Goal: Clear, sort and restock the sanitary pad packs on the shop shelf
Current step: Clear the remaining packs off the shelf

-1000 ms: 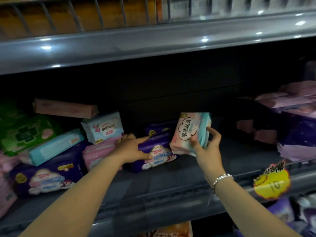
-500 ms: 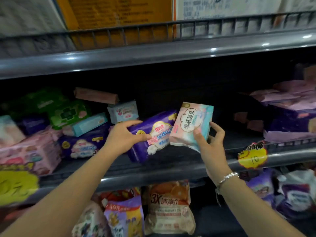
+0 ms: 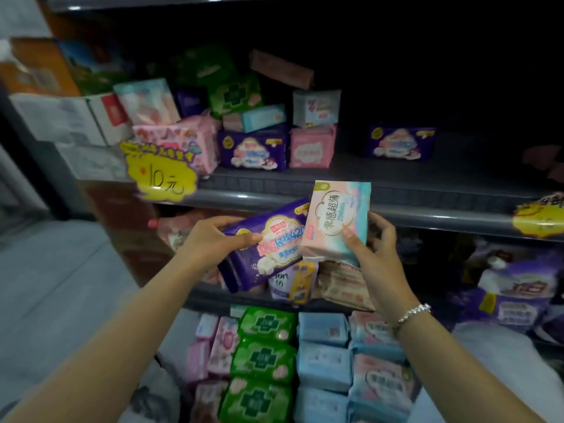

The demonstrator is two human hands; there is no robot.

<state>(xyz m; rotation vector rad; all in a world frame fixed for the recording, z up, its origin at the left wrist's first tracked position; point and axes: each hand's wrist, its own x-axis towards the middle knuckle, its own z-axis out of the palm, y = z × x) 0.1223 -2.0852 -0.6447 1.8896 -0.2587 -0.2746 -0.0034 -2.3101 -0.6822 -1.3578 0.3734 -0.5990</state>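
Left hand (image 3: 210, 239) gripped glossy purple pack (image 3: 262, 248), tilted; right hand (image 3: 377, 254) pinched pale pink-teal pack (image 3: 335, 221), upright, edges touching.

A purple pack (image 3: 268, 248) carries a white cloud-shaped panel with pink and blue lettering. Beside it, a pale pink pack (image 3: 335, 221) fades to aqua at one side, with a white cloud outline and gold characters. On the grey shelf (image 3: 396, 175) sit two more purple packs (image 3: 253, 151) (image 3: 401, 145) with white cloud panels, a pink pack (image 3: 311, 148), a light blue pack (image 3: 264, 117) and a green pack (image 3: 235, 94) marked with a darker green cross. A yellow tag (image 3: 161, 175) bears dark handwriting. Below lie stacks of green packs (image 3: 262, 361) with dark crosses and plain light blue packs (image 3: 323, 358). A silver bracelet (image 3: 413, 312) glints at one wrist.
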